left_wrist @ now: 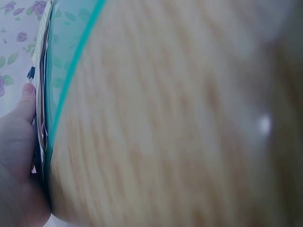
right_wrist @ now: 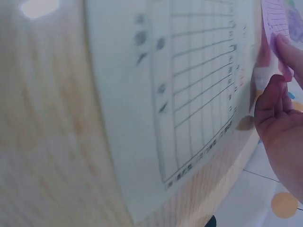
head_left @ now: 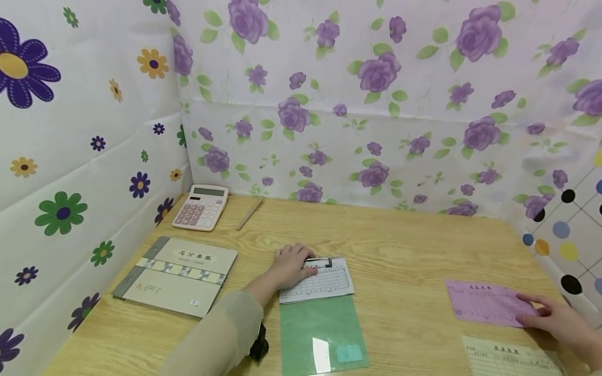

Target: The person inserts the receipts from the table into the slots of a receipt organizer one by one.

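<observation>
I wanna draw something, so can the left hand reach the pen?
Probably yes: only wooden tabletop shows between the left hand and the pen. The hand would likely just have to lift off the clipped papers first.

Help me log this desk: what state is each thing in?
Ledger: closed, front cover up
Calculator: lying keys up
Pen: lying flat
White form: under the clip, left hand on it
Green sheet: partly covered
Purple slip: pinched by the right hand
Pale yellow slip: printed side up
</observation>
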